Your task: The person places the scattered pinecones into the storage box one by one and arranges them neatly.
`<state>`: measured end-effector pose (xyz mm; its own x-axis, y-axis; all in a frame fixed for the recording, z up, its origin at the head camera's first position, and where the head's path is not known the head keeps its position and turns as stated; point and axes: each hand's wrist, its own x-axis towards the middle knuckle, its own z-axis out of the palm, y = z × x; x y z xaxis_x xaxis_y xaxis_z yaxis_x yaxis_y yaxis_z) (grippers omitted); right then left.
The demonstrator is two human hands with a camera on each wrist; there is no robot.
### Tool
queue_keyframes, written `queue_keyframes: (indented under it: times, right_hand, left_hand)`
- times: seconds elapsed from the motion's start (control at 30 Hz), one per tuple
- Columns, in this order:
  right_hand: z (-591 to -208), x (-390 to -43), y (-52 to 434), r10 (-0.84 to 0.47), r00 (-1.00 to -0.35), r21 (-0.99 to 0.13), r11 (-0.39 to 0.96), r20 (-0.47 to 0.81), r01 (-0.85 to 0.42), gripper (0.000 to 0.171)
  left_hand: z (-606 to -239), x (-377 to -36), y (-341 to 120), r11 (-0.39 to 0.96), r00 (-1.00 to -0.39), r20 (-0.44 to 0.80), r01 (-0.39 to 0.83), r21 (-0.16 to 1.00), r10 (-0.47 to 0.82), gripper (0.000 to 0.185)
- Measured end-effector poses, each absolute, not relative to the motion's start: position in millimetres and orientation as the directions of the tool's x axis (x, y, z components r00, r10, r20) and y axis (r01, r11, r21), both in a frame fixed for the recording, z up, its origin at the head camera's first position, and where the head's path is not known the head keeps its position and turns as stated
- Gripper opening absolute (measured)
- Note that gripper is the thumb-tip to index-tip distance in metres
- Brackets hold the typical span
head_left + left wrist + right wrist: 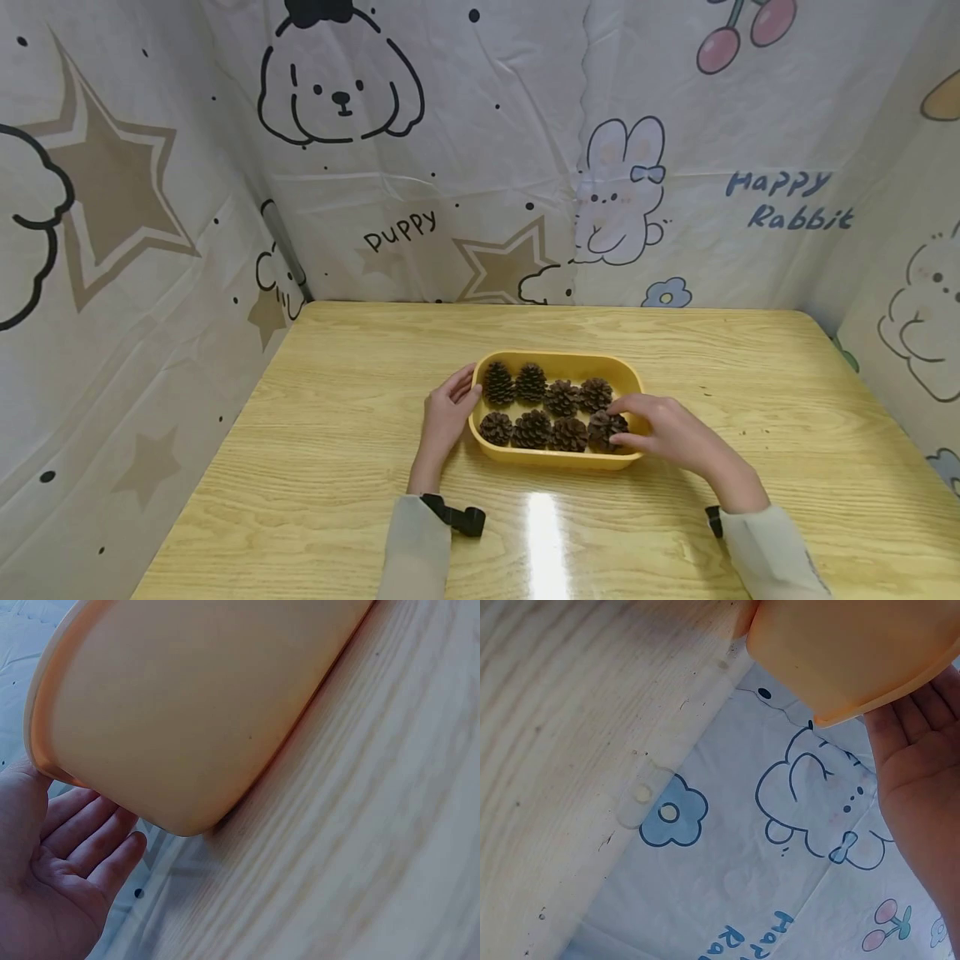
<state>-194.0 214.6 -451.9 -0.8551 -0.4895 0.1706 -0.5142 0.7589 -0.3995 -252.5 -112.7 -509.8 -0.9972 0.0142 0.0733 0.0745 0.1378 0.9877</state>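
Note:
A yellow oval tray (pixel 558 357) stands in the middle of the wooden table and holds several brown pine cones (pixel 531 383) in two rows. My left hand (pixel 447 412) lies with straight fingers against the tray's left end. In the left wrist view the open palm (pixel 60 877) sits right beside the tray wall (pixel 202 705). My right hand (pixel 667 429) reaches over the tray's front right rim, and finger and thumb pinch the front right pine cone (pixel 603 427). The right wrist view shows only the palm (pixel 922 765) below the tray rim (pixel 855 652). The fingertips are hidden there.
The table (pixel 337 433) is boxed in on the left, back and right by cartoon-print sheets (pixel 480 167). A black camera mount (pixel 461 518) sits on my left wrist. Bare wood lies all round the tray, with glare near the front edge.

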Motion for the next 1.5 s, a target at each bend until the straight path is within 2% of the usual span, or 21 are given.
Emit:
queue_keyframes:
  times: [0.6,1.5]
  right_hand:
    - [-445.7,-197.4,208.8,-0.511,-0.856,-0.348,0.79,0.08,-0.504,0.032]
    - [-442.3,-199.9,206.6,-0.51,-0.86,-0.384,0.793,0.005,-0.473,0.039]
  left_hand:
    - [-510.0,-252.1,-113.2,0.138,-0.996,0.085,0.086,0.987,0.017,0.042]
    - [-509.7,-252.5,-112.3,0.154,-0.996,0.085,0.085,0.984,0.009,0.042]
